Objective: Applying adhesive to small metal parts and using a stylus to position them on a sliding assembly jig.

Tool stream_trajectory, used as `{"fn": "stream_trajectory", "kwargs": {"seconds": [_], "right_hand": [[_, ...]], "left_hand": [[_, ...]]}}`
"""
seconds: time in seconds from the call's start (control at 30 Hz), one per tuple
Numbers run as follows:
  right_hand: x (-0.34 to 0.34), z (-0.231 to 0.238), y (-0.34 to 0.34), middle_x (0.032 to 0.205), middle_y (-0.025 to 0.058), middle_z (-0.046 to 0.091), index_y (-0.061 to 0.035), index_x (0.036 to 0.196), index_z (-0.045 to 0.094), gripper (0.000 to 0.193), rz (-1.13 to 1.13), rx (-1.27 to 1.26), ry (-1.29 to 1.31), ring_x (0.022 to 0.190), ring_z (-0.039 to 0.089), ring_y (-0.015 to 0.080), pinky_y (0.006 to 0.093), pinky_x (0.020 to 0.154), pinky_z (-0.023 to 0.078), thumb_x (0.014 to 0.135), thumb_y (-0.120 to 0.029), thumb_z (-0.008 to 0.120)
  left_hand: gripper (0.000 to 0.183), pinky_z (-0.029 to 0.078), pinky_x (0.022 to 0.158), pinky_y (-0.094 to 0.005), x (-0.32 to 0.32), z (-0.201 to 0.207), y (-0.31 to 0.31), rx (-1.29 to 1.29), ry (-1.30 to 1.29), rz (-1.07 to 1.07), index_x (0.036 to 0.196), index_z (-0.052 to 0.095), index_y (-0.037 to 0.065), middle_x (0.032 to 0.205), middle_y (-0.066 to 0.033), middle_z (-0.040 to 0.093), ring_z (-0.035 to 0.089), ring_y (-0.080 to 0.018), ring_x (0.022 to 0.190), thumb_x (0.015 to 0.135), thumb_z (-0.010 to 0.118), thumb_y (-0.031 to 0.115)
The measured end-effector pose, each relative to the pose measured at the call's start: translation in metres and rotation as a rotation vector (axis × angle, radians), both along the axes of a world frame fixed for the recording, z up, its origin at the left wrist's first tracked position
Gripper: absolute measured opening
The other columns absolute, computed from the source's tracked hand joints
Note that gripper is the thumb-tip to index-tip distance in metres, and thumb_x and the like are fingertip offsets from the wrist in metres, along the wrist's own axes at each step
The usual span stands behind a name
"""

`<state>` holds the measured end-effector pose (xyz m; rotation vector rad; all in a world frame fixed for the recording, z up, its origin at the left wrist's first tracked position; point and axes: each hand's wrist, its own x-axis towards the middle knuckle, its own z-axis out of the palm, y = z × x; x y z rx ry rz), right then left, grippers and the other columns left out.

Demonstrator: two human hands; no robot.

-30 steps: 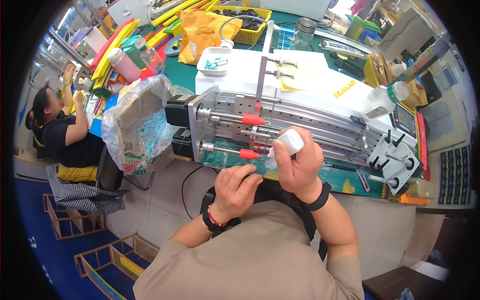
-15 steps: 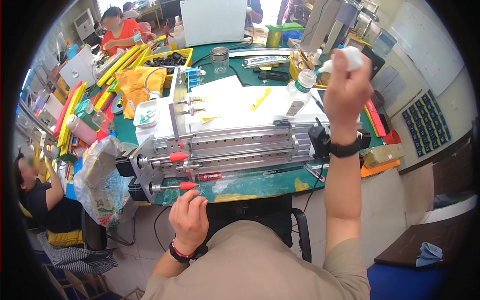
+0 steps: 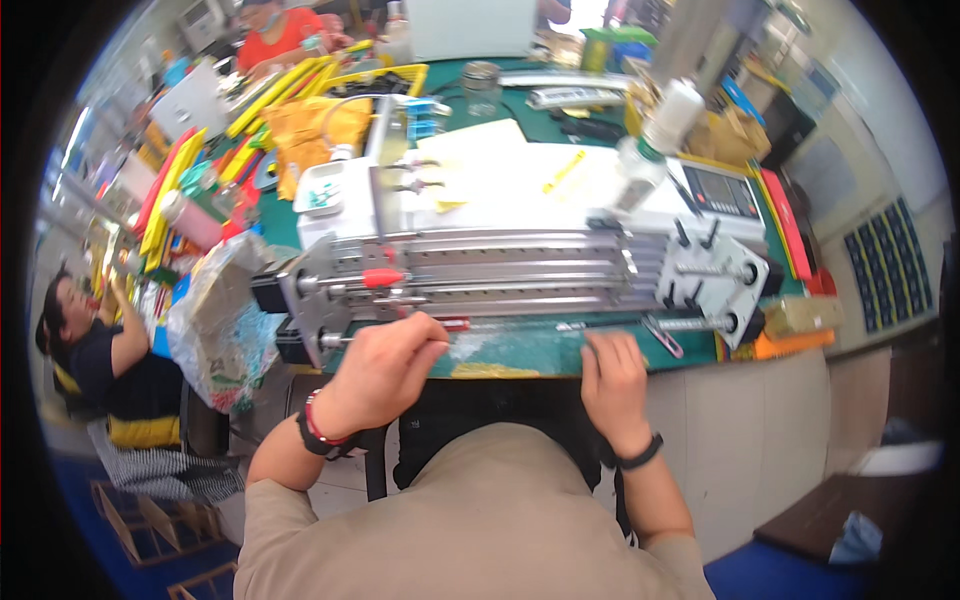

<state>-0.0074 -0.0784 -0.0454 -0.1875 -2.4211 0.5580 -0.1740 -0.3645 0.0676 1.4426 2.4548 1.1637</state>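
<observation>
A long metal linear-rail assembly lies across the bench in front of me. My left hand is closed at its lower left rod, with fingertips pinched together. The fingers hide the rod's end and whatever they hold. A red pointed cap sits on the rod above. My right hand is by the bench's front edge, fingers bent together just below a slim dark tool. I cannot make out anything in it. Behind the rails stands a clear bottle with a white nozzle top on it.
Pink-handled scissors lie right of my right hand. A white tray of small teal parts and a plastic-lined box are at left. An electronic meter stands at back right. Other people sit at far left and across the bench.
My right hand has come down from the upper right to the bench's front edge, without the white top, which is now on the bottle. My left hand has moved slightly up, over the lower rod.
</observation>
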Motion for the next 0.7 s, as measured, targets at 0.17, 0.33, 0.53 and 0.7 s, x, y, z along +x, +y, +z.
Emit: {"fn": "stream_trajectory", "kwargs": {"seconds": [0.17,0.33,0.53,0.7], "right_hand": [[-0.016,-0.034,0.027,0.114,0.0134,0.070,-0.0043,0.115,0.074,0.021,-0.164,0.136,-0.141,0.119,0.062,0.0360,0.0516,0.103,0.048,0.094,-0.007,0.077],[-0.019,-0.014,0.031,0.111,0.0127,0.068,-0.0067,0.119,0.067,0.024,0.023,0.259,-0.506,0.113,0.063,0.0341,0.0474,0.098,0.047,0.096,-0.013,0.075],[-0.001,0.045,0.019,0.098,0.0171,0.078,0.0037,0.124,0.069,0.023,0.568,-0.244,-0.610,0.093,0.078,0.0322,0.0435,0.080,0.061,0.103,-0.004,0.063],[0.002,0.051,-0.027,0.115,0.0153,0.084,0.0064,0.132,0.072,0.028,0.791,-1.489,-0.492,0.105,0.081,0.0211,0.0356,0.094,0.064,0.107,-0.005,0.066]], "left_hand": [[0.010,0.050,0.061,-0.0399,-0.024,0.012,0.007,-0.108,0.154,-0.068,0.096,0.069,0.005,0.075,-0.0110,0.065,0.067,-0.0302,0.067,0.093,0.078,0.007],[0.019,0.052,0.068,-0.0453,-0.030,0.022,0.001,-0.239,0.353,-0.170,0.100,0.069,0.007,0.082,-0.0092,0.060,0.065,-0.0337,0.076,0.083,0.077,0.003],[0.031,0.054,0.074,-0.0398,-0.043,0.022,-0.007,-0.444,0.497,-0.244,0.116,0.070,0.007,0.095,-0.0076,0.056,0.064,-0.0270,0.092,0.085,0.070,0.004],[0.026,0.054,0.071,-0.0373,-0.056,0.021,-0.006,-0.445,0.482,-0.361,0.115,0.069,0.005,0.096,-0.0072,0.054,0.064,-0.0241,0.091,0.090,0.068,0.012]]}}
